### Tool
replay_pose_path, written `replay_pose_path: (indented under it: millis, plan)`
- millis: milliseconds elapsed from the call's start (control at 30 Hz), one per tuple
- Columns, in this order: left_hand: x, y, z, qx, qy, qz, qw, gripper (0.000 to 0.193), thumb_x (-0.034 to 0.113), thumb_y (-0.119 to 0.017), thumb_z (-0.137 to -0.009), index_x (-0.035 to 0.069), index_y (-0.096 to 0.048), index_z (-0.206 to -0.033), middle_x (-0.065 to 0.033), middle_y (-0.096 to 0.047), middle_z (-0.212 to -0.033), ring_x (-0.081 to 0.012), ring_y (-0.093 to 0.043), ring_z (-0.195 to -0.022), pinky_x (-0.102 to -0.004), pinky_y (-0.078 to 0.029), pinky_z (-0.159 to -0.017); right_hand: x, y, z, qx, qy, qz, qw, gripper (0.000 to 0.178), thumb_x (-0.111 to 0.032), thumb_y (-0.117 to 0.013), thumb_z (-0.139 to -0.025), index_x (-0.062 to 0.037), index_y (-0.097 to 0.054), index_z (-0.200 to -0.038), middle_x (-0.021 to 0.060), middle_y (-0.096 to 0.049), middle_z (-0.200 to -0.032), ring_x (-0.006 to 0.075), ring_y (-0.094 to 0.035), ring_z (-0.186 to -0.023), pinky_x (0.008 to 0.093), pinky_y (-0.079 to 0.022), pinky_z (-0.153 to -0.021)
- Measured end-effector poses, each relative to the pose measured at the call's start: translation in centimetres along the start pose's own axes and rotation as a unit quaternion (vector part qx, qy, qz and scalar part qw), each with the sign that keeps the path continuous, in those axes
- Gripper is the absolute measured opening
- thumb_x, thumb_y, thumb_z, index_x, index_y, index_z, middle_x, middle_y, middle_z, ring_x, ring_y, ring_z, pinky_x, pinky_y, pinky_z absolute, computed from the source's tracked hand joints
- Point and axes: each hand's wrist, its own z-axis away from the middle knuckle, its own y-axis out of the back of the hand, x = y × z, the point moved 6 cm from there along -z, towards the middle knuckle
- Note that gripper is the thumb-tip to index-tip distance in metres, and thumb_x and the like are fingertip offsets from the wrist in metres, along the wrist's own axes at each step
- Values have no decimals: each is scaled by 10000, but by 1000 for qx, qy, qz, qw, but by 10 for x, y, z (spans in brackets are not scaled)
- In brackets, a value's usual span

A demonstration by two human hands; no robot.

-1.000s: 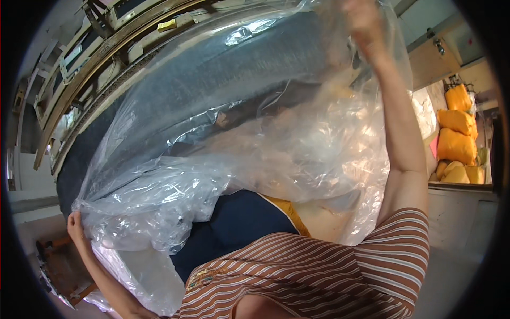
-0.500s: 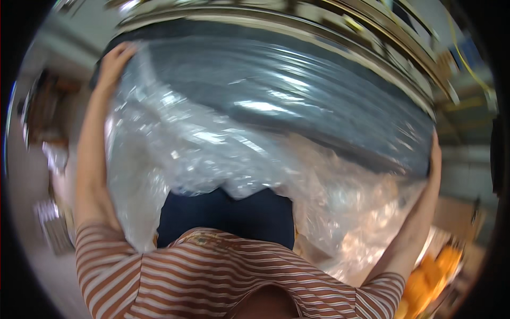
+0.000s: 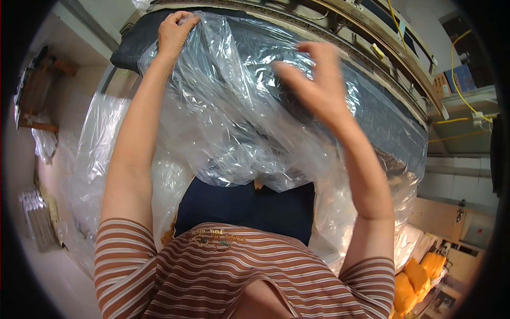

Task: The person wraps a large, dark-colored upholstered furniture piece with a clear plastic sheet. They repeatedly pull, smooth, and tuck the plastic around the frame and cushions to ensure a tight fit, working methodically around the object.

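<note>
Clear plastic sheeting (image 3: 223,117) lies bunched over a dark grey padded surface (image 3: 382,127) and hangs down in front of my body. At the far left, my left hand (image 3: 174,36) pinches a gathered edge of the sheeting. My right hand (image 3: 317,80) is over the middle of the sheeting, blurred by motion, with thumb and fingers apart and nothing visible between them. Whether its fingertips touch the plastic I cannot tell.
Behind the padded surface runs a long rail frame (image 3: 366,26) with a yellow cable (image 3: 453,69) to its right. Orange bundles (image 3: 411,284) are at the lower right. On the left are a wooden stand (image 3: 40,95) and a stack of wrapped pieces (image 3: 40,220).
My right hand has left the far right edge and moved inward over the middle. My left hand has shifted right, and the sheeting that was smooth is now bunched in folds.
</note>
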Motion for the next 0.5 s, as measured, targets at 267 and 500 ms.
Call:
replay_pose_path:
  millis: [267, 500]
  plan:
    - [3, 3, -1, 1, 29, 10, 1000, 262, 231, -740, -727, 18, -677, -865, -1, -628, -841, -95, -530, -734, -246, -432, -709, 43, -94, -57, -7, -198, -287, 937, 154, -226, -542, -890, -92, -552, -965, 34, -640, -845, 143, -549, -697, 339, -455, -641]
    - [-3, -1, -5, 10, 2, 48, 999, 254, 245, -736, -714, 51, -684, -869, -31, -620, -842, -163, -563, -752, -286, -444, -714, 12, 26, 83, -283, -280, -510, 763, 409, -321, -691, -754, -26, -587, -1016, 24, -593, -789, 113, -548, -735, 300, -448, -671]
